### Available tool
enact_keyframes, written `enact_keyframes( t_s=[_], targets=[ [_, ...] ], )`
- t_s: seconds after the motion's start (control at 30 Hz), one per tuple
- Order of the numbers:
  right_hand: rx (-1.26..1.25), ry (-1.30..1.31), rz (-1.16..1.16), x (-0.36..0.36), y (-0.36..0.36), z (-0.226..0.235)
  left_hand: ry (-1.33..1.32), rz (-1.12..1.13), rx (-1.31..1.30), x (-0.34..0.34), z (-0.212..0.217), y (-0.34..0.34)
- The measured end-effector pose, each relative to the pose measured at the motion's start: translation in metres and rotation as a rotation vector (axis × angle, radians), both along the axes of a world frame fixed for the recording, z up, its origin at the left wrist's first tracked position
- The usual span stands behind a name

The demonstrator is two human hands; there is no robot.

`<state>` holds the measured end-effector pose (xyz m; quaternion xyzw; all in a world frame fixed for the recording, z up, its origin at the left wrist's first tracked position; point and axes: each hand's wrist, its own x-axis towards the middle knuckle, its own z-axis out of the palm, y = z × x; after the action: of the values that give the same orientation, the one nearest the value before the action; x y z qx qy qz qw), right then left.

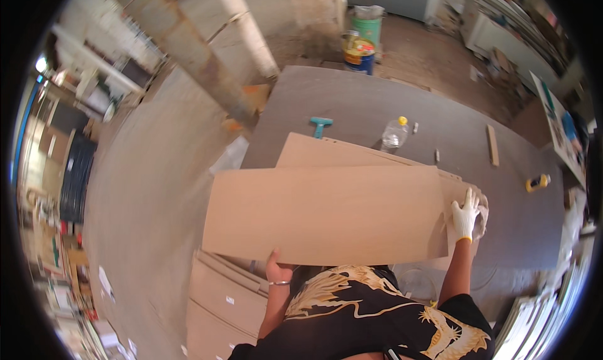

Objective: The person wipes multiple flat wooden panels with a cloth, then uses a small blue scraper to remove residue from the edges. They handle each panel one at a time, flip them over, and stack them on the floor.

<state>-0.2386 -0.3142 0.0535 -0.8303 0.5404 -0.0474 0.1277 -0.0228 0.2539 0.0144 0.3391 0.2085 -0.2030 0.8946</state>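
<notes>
A long tan board [326,215] lies across in front of me, on top of other tan boards [339,153] set at a slant. My left hand [278,271], bare with a band at the wrist, grips its near edge toward the left; the thumb is on top and the other fingers are hidden underneath. Just past the board's right end is my right hand [465,217], in a white knit glove. Its fingers rest on a crumpled greyish rag [483,215] and seem closed on it, though the palm side is hidden.
On the dark table [352,96] are a teal scraper [321,125], a clear bottle with a yellow cap [396,134], a wooden strip [492,145] and a yellow bottle [538,183]. More boards [220,303] are stacked at my lower left. Buckets [359,53] stand beyond the table.
</notes>
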Motion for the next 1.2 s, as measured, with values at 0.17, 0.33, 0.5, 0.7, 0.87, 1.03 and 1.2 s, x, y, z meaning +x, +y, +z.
enact_keyframes(
  t_s=[0.17, 0.33, 0.5, 0.7, 0.87, 1.03, 1.2],
  targets=[
    [0.137, -0.083, 0.073, 0.043, 0.026, 0.003, 0.035, 0.141, 0.039, -0.001, 0.022, -0.003],
    [0.468, -0.35, 0.218, 0.046, -0.002, -0.029, 0.072, 0.245, 0.052, -0.005, 0.025, -0.006],
    [0.71, -0.413, 0.129, 0.047, -0.026, -0.05, 0.097, 0.27, -0.043, -0.011, 0.015, -0.009],
    [0.845, -0.477, -0.086, 0.067, 0.004, -0.037, 0.12, 0.296, -0.075, 0.0, 0.006, -0.007],
    [0.778, -0.552, -0.041, 0.092, 0.039, -0.025, 0.152, 0.306, -0.082, 0.032, -0.004, 0.01],
    [0.783, -0.617, -0.133, 0.148, 0.077, -0.018, 0.164, 0.397, -0.055, 0.078, -0.023, 0.05],
    [0.722, -0.658, -0.063, 0.243, 0.136, -0.003, 0.188, 0.379, -0.059, 0.137, -0.046, 0.11]
  ],
)
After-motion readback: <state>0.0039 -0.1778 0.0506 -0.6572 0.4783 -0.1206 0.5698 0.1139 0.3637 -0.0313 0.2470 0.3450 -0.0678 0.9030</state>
